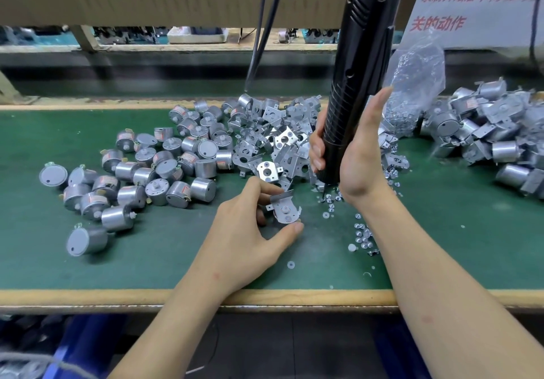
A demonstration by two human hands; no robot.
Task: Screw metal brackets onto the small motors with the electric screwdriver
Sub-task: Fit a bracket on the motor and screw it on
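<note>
Two hands are busy: the left hand (250, 231) pinches a motor (285, 209) with a bracket (280, 198) on it, just left of the screwdriver (362, 69), which the right hand (353, 157) grips above the bench (147, 261).

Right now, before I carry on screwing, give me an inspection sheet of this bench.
Surface: green mat, wooden edge at the front.
Job's things: screwdriver upright, tip down; bracketed motor in hand; motors heaped left; brackets heaped centre; assembled units heaped right.
Clutter: screws and washers scattered by the right wrist; clear bag of small metal parts behind.
Grippers: left hand pinches the bracketed motor; right hand grips the screwdriver.
Cables: black cables hang behind the brackets.
Surroundings: dark belt behind the bench; sign with red writing, upper right.
</note>
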